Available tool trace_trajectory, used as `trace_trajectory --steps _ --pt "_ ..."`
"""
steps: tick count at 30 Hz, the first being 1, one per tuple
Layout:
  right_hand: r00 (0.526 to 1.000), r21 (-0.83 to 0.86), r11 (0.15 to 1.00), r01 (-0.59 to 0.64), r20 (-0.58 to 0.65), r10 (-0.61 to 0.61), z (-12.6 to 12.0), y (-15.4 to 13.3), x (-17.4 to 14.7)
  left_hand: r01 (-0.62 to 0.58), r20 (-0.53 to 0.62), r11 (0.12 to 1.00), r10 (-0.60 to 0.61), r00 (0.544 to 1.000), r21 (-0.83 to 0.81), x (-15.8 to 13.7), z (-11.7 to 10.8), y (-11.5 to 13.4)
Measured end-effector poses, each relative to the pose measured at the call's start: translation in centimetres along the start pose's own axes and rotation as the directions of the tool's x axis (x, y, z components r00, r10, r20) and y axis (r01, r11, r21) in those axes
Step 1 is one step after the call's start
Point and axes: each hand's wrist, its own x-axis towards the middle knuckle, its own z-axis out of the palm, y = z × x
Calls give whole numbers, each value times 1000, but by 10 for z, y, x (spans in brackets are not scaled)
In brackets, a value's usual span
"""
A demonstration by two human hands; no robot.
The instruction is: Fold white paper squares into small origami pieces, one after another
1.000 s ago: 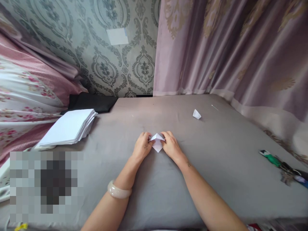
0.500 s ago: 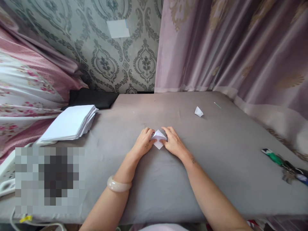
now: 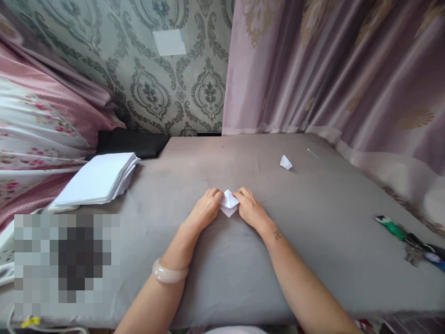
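Between my two hands, on the grey-covered table (image 3: pixel 229 273), is a small piece of folded white paper (image 3: pixel 228 200). It is diamond-shaped, with a raised upper flap and a lower point toward me. My left hand (image 3: pixel 210 206) is closed on its left corner, fingers bent. On the opposite side my right hand (image 3: pixel 251 207) grips the right corner. Both thumbs are mostly hidden. A second folded white paper piece (image 3: pixel 285 162) lies farther back to the right, apart from both hands.
A stack of white paper (image 3: pixel 95 178) lies at the left, before a black folded item (image 3: pixel 134 143). Keys with a green tag (image 3: pixel 392 227) are at the right edge. A thin stick (image 3: pixel 313 153) lies at the back right. A blurred patch (image 3: pixel 66 264) covers the near left.
The thumbs have moved off the front of the folded paper, and the hands now hold its side corners. The upper flap appears spread lower and wider. The view shifted slightly.
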Motion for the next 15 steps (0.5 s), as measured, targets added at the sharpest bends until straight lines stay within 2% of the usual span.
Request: trace_trajectory --steps 8,15 --pt "999 77 996 43 30 -45 1 8 0 -40 -8 998 40 999 -38 -1 -1 -3" --pt "998 43 997 59 -21 -59 -3 5 -5 -117 86 988 108 990 103 -7 -6 4"
